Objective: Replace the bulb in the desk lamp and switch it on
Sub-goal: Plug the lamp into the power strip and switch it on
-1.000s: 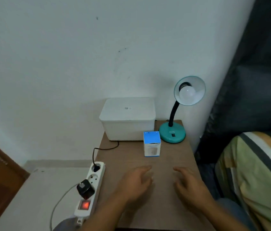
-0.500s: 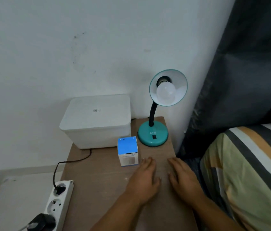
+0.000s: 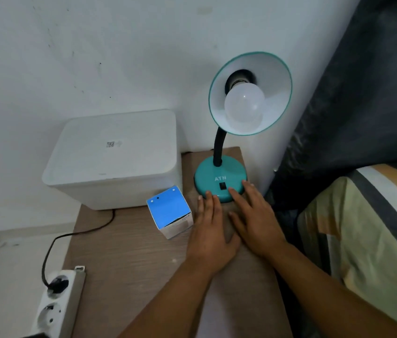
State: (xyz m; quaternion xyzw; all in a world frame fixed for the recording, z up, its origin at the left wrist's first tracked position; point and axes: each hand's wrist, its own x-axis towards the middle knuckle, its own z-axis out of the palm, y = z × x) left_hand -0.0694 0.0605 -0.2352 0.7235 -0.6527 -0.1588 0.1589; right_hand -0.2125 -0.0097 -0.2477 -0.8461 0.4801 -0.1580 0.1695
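A teal desk lamp (image 3: 219, 179) stands at the back right of the wooden bedside table (image 3: 131, 259), its shade tilted toward me with an unlit white bulb (image 3: 244, 105) screwed in. A black rocker switch (image 3: 222, 186) sits on the front of the base. A small blue-topped bulb box (image 3: 169, 212) stands to the left of the base. My left hand (image 3: 211, 230) lies flat on the table, fingertips at the base's front edge. My right hand (image 3: 253, 215) lies flat beside it, fingertips touching the base right of the switch. Neither hand holds anything.
A white lidded storage box (image 3: 114, 157) fills the back left of the table. A black cord (image 3: 75, 234) runs to a white power strip (image 3: 56, 303) at the lower left. A striped bed cover (image 3: 368, 240) and dark curtain (image 3: 363, 93) lie close on the right.
Both hands have slid forward over the table, from its middle up to the lamp base. The view has moved closer and to the right, toward the lamp.
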